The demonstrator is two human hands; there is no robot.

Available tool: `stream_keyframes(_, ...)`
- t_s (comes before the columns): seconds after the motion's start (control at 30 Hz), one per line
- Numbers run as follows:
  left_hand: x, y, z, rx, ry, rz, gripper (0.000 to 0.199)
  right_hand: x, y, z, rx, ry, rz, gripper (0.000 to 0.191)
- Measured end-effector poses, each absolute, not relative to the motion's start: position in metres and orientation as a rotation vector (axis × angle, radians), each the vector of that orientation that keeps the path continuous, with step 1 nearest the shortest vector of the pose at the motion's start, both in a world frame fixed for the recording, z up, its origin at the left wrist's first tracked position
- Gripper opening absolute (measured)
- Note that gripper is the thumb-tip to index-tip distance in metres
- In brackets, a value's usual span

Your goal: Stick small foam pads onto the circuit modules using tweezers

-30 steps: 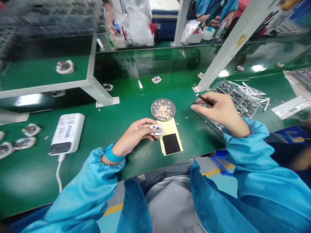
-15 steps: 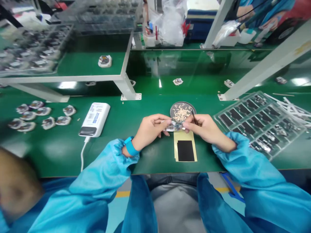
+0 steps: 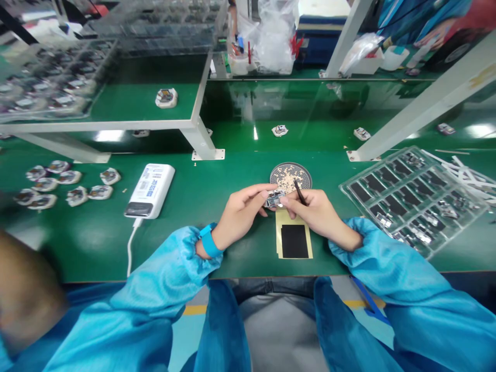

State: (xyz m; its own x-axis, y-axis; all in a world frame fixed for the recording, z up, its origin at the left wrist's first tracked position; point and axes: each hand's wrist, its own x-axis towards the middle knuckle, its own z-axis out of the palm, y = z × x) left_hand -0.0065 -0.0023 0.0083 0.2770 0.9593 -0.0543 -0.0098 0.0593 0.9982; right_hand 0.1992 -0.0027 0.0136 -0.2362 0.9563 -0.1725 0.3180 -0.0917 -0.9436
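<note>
Part (image 3: 274, 199), now met by both hands.
Left hand (image 3: 241, 211): gripping part. Right hand (image 3: 318, 213): fingertips against part, black tool (image 3: 298, 192) held; two-handed work.

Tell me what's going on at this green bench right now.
A person in blue sleeves works with both bare hands. The left hand and right hand together hold a small device part, and the right hand also has a dark thin tool. Just beyond them sits a round dish of small pale bits; nearer lies a yellow sheet with a black square. A white power bank lies left, a clear tray of parts right.
</note>
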Motion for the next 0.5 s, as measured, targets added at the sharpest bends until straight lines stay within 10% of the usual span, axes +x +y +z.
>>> stream_keyframes(0.5, -0.007, -0.009, -0.002, 1.660, 1.112, 0.988, 0.045, 0.199, -0.002, 0.001, -1.352, -1.490, 1.355, 0.046)
